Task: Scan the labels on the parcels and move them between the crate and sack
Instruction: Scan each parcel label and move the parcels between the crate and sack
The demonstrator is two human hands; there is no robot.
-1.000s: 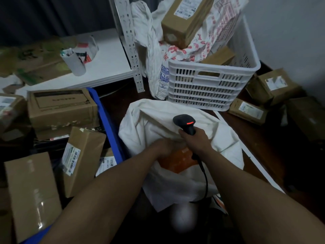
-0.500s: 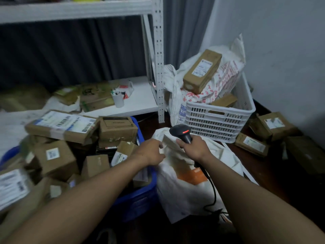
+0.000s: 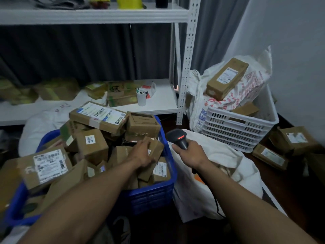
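Head view. My left hand [image 3: 142,154] reaches into the blue crate [image 3: 151,198], fingers curled over the top of a small brown parcel [image 3: 156,147] lying against the crate's right edge among the heaped boxes. My right hand [image 3: 190,154] wraps its fingers around the scanner [image 3: 176,136] handle, red light lit, above the white sack [image 3: 219,155] just beside the crate.

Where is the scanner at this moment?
Head view, right of centre: the right hand grips the scanner above the white sack, just right of the blue crate.
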